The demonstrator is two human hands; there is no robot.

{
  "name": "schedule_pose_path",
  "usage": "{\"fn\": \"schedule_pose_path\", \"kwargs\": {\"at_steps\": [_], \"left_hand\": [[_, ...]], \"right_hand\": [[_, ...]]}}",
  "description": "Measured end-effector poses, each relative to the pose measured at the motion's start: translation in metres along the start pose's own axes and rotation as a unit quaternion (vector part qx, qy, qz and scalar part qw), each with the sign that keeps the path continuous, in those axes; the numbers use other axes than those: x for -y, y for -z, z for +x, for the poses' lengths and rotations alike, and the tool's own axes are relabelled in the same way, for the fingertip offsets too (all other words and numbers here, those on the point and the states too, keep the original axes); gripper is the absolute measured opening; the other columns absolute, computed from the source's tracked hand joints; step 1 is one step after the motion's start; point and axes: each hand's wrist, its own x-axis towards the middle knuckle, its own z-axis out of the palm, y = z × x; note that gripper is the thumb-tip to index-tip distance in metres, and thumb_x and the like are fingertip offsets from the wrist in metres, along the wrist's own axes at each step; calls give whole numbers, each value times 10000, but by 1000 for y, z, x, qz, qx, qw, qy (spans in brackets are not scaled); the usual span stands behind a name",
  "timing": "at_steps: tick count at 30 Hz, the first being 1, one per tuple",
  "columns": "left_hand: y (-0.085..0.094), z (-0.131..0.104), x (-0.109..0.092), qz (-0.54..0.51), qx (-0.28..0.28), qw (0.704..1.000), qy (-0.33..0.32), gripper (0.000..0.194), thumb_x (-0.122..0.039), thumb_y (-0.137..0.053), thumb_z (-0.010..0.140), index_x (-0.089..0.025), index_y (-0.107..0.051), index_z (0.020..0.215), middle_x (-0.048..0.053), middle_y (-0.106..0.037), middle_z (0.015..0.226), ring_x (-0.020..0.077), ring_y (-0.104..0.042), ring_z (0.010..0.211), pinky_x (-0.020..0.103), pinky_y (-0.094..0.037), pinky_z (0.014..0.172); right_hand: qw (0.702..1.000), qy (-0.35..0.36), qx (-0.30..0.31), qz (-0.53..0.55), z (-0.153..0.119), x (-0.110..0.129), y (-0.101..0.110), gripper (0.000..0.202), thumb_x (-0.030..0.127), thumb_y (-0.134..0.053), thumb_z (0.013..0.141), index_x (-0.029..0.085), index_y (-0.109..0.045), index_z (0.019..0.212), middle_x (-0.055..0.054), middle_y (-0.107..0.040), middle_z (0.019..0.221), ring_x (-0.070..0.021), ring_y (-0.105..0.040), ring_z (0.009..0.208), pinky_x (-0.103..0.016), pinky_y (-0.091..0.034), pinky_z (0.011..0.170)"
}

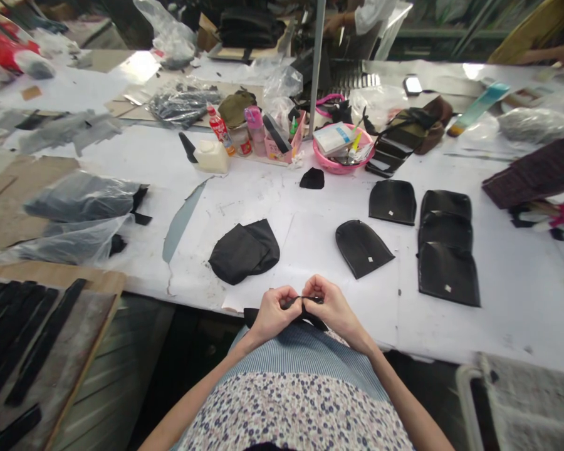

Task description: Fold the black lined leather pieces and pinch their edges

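left hand (274, 313) and right hand (331, 308) meet, pinching black fabric (314, 320).

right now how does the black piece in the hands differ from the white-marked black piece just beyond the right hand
The held piece is pinched by the left hand and right hand, while the marked piece lies on the table, untouched. The held piece is partly hidden by the hands, while the marked piece shows its whole outline, rounded at one end. Both are black.
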Motion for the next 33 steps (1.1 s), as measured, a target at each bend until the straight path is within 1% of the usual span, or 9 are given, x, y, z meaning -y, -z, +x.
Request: {"fn": "schedule_pose_path", "kwargs": {"at_steps": [6,12,15,19,22,25,27,30,33], "left_hand": [[1,1,2,-4,14,1000,-6,199,-300,-571,786,-141,-528,674,-42,-429,542,68,-339,492,188,-260,454],[0,2,3,-20,27,999,-4,184,-286,-554,791,-137,-540,685,-30,-451,578,73,-358,519,191,-292,484],[-1,3,3,-22,33,999,-9,167,-269,-553,782,-141,-533,676,-35,-439,566,71,-346,510,190,-285,480],[-3,4,3,-20,28,999,-6,160,-254,-555,771,-142,-526,661,-40,-432,551,69,-340,500,188,-270,469],[-2,4,2,-23,23,999,-1,171,-258,-555,772,-139,-527,652,-38,-436,548,70,-344,499,188,-265,464],[0,4,3,-36,30,999,0,175,-266,-554,782,-139,-533,664,-34,-447,559,71,-351,502,190,-276,469],[1,4,3,-45,34,998,-1,173,-271,-555,790,-139,-543,680,-32,-453,568,70,-357,504,190,-284,474],[3,4,5,-53,36,998,0,171,-280,-562,796,-137,-562,702,-34,-455,570,69,-361,501,187,-279,473],[4,4,4,-61,45,997,3,177,-288,-562,800,-134,-568,712,-32,-464,575,67,-365,499,186,-271,468]], "right_hand": [[1000,-13,-1,27,-3,1,-1,145,102,-559,704,181,-512,816,16,-565,774,-117,-548,699,-235,-434,621],[999,-15,39,28,-3,3,5,181,133,-563,749,182,-549,923,-1,-578,851,-127,-567,789,-252,-451,707],[999,-14,26,22,-2,3,3,169,133,-576,722,179,-554,882,7,-576,812,-127,-559,751,-252,-447,684],[1000,-13,-7,6,0,2,-2,136,92,-532,674,179,-536,778,35,-531,710,-107,-498,643,-231,-402,601],[999,-26,-11,22,0,0,-2,118,105,-545,679,179,-517,767,32,-532,707,-106,-492,628,-230,-389,581],[999,-29,16,30,-3,1,6,94,189,-564,778,181,-535,867,14,-559,753,-122,-525,680,-248,-418,626],[999,-18,47,19,-7,4,13,146,247,-558,840,188,-549,973,0,-581,806,-137,-547,744,-266,-438,682],[994,30,104,-27,-14,11,21,264,253,-661,798,199,-567,1039,-23,-602,950,-163,-556,885,-297,-439,811],[989,64,110,-71,-19,13,22,268,206,-701,758,204,-582,997,-19,-594,980,-169,-547,910,-303,-430,844]]}}
